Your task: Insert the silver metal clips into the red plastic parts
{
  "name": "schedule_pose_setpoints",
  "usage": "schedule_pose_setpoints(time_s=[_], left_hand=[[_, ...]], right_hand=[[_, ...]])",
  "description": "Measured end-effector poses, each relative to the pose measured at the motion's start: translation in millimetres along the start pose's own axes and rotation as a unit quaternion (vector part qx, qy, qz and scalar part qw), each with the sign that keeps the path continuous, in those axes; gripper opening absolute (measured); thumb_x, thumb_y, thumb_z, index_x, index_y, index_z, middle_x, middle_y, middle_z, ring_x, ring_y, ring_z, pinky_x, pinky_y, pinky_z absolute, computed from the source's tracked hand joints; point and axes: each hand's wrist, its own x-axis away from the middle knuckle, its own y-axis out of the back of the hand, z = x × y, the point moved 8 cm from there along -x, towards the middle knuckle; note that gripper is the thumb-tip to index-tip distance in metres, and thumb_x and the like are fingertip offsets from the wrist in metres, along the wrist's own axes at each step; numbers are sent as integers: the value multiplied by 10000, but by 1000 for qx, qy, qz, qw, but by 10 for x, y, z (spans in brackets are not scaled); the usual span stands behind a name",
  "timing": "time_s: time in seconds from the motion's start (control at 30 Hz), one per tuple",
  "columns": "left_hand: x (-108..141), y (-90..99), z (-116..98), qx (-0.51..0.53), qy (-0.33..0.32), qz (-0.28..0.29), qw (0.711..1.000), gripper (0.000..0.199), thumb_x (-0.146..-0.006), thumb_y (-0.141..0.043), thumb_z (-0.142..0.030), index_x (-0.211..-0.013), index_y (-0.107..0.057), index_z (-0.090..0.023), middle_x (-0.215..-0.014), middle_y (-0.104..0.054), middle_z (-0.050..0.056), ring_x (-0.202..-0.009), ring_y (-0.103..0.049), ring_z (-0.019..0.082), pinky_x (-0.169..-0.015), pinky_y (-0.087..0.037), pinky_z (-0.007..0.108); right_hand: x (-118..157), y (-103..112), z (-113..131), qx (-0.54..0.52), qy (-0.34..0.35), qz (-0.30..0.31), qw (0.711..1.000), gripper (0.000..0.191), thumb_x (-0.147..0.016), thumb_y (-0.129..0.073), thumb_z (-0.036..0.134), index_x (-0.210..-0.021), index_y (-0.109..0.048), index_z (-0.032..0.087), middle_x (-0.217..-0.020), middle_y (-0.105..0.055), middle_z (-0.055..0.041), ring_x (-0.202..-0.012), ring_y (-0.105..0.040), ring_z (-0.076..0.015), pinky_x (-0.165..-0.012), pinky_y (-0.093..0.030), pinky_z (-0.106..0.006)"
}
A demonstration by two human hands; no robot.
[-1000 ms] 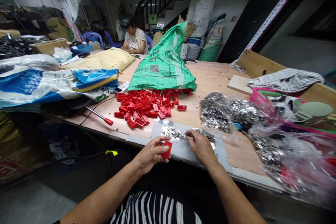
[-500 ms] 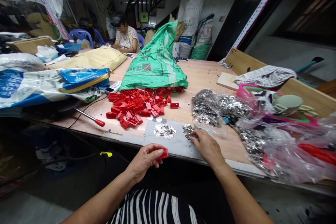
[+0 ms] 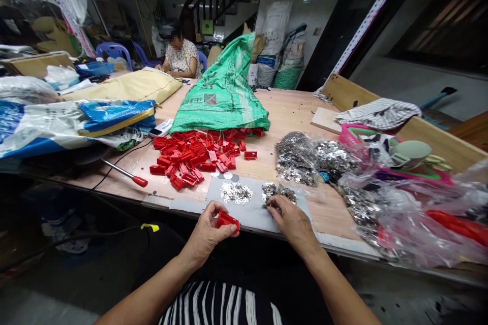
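Observation:
My left hand [image 3: 206, 236] grips a red plastic housing [image 3: 227, 220] between thumb and fingers, its hollow side showing, just off the table's front edge. My right hand [image 3: 294, 222] has its thumb and fingertips pinched together at the near edge of a pile of small metal parts [image 3: 285, 192]. Whatever lies between those fingertips is too small to make out. To the left, a brighter pile of flat metal pieces [image 3: 235, 192] rests on the same grey sheet [image 3: 254, 217]. Behind it, many more red housings [image 3: 186, 157] spill from a green woven sack [image 3: 224, 91].
Clear bags of metal parts [image 3: 297, 157] and a pink basket [image 3: 348, 134] crowd the right side. A red-tipped lever [image 3: 139, 181] sticks out at the left, near a blue-and-white sack [image 3: 57, 127]. Across the table sits another person [image 3: 183, 58].
My left hand has turned the red housing so its hollow side shows. My right hand has drawn slightly left and toward me, at the pile's near edge. The view has shifted slightly.

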Motion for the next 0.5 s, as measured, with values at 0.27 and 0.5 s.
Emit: schedule_pose_setpoints(time_s=[0.27,0.5], left_hand=[[-27,-13,7,-17,-10,10,1000,408,-726,-716,-190,-1061,-482,-204,-878,-586,-7,-741,-607,110,-737,-524,277],[-4,-14,24,-26,4,8,1000,516,-732,-728,-251,-1197,-506,-216,-905,-602,14,-753,-624,129,-744,-528,292]], right_hand=[[125,28,-21,-29,-5,2,1000,160,-897,-438,297,-943,-580,241,-948,-668,-28,-835,-637,-205,-705,-483,-311],[-13,13,-16,-1,-4,-13,1000,155,-901,-466,227,-992,-591,226,-1007,-645,-35,-886,-622,-195,-748,-477,-292]])
